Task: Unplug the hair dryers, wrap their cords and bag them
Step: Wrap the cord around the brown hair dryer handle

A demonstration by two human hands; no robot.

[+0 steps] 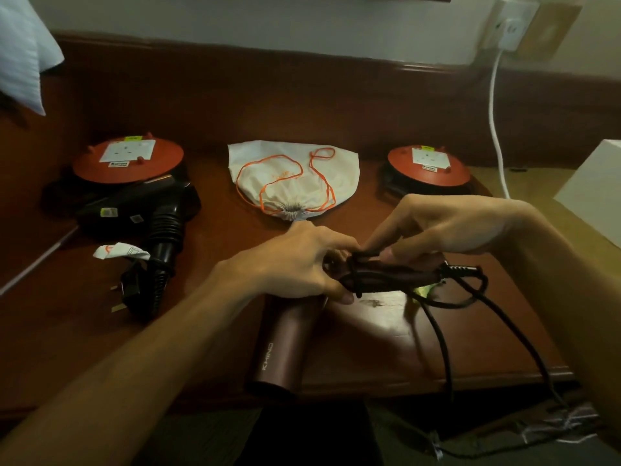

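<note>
Right now the left hand [295, 264] grips the brown hair dryer [282, 344] at the bench's [386, 338] front edge, while the right hand's [447, 227] fingers [389, 253] pinch its black cord [437, 334] against the handle. Behind lies a white drawstring bag [295, 173], cinched shut, contents hidden. A black hair dryer [161, 230] rests left, unbagged.

Your left hand [295, 264] grips the bronze hair dryer [285, 344] where barrel meets handle; your right hand [447, 227] pinches the black cord [437, 334] looped on that handle; behind, on the table [218, 280], lie a white drawstring bag [295, 176] and a black hair dryer [161, 237].
</note>
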